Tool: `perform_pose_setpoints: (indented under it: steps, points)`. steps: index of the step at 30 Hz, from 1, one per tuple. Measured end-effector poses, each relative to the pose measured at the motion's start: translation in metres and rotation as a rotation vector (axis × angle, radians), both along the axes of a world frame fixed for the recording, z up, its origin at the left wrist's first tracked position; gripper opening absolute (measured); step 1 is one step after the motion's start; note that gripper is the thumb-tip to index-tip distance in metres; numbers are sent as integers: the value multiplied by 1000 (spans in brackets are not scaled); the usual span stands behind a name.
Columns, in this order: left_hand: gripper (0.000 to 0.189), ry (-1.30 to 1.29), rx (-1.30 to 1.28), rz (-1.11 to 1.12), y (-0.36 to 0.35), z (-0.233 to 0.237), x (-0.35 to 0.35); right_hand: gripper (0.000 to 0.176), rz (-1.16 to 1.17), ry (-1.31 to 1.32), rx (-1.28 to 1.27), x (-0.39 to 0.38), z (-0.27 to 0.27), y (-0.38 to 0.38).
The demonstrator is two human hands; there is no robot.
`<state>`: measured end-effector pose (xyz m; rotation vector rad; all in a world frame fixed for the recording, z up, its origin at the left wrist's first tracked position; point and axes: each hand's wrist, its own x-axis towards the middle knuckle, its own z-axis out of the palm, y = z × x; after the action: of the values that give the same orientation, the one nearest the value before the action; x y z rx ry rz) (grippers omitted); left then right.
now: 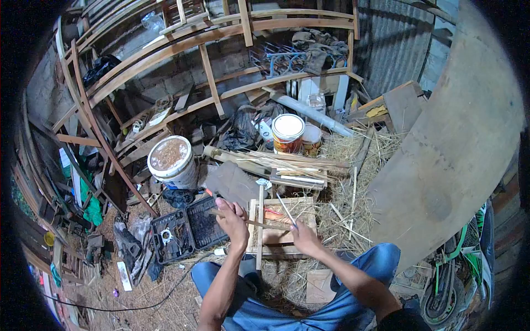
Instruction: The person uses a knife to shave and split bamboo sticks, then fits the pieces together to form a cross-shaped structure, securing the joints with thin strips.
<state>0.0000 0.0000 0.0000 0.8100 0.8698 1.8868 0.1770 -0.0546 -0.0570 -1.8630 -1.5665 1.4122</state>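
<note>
My left hand [232, 223] is closed around a thin wooden strip [268, 225], which slants down to the right across my lap's front. My right hand [305, 239] grips a slim knife [286, 208], its narrow pale blade pointing up and to the left. The strip's far end comes right up to the right hand's fingers. Under both lies a low wooden frame [310, 218] with a red item [273, 214] inside it. An upright-looking pale slat [260, 243] crosses the frame's left side, beneath the strip.
A black tool case [205, 225] lies spread at the left. Behind are a white bucket [186, 172], a paint can [288, 140] and a pile of split strips [298, 165]. Straw [353, 182] covers the right floor beside a large board [441, 160]. A cable [138, 307] crosses lower left.
</note>
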Motion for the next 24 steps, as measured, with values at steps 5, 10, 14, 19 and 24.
perform_pose_setpoints:
  steps: [5, 10, 14, 19, 24]
  points:
    - [46, 93, -51, 141, -4, 9, 9, 29, -71, 74, 248, -52, -16, -38]
    - [45, 121, -52, 156, -5, 7, 19, 20, -52, 83, 532, -65, -46, -37]
    - [44, 45, -39, 120, 1, 3, 16, 25, -35, 57, 249, -53, -39, -32]
    - [44, 152, -70, 206, -8, 12, 20, 24, -94, -260, 232, -20, -146, -32]
    - [44, 134, -65, 258, -17, 20, 21, 28, -73, -78, 183, -31, -86, -30]
